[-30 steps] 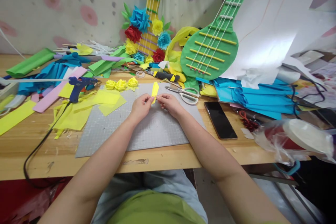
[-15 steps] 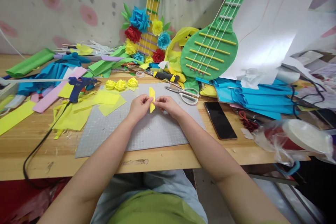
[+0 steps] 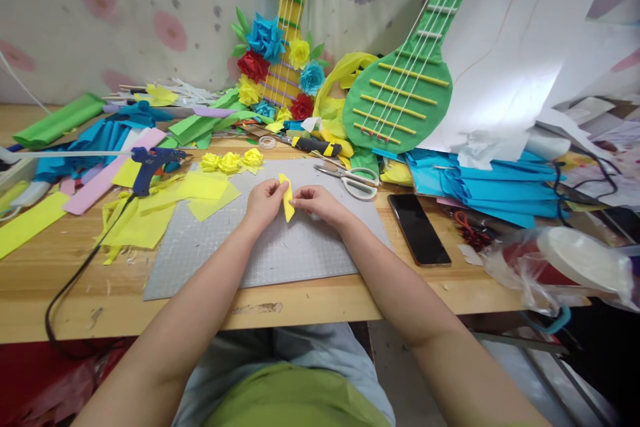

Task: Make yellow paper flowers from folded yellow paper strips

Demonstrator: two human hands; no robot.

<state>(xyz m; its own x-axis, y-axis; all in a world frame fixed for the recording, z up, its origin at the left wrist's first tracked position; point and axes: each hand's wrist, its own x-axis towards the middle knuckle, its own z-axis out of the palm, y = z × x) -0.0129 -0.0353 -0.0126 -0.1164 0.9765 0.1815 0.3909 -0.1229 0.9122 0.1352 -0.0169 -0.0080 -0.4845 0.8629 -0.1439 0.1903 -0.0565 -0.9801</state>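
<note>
A small folded strip of yellow paper (image 3: 287, 201) is held between my two hands, tilted with its top toward the left. My left hand (image 3: 266, 203) pinches its upper left edge between thumb and fingers. From the other side, my right hand (image 3: 316, 203) grips its right edge with fingertips pressed together. Both hands are just above the grey cutting mat (image 3: 300, 257). Behind them, several yellow paper flowers (image 3: 230, 162) sit at the mat's far edge. Flat yellow paper pieces (image 3: 213, 197) lie to the left of my left hand.
White-handled scissors (image 3: 357, 181) lie right of my hands, with a black phone (image 3: 419, 229) beyond. A blue glue gun (image 3: 146, 167) with a black cord rests at left. A green paper instrument (image 3: 400, 103) leans at the back. A bagged container (image 3: 565, 260) stands at right.
The yellow paper has tilted, its top moving left and its lower end dropping slightly. Both hands still pinch it and have barely moved.
</note>
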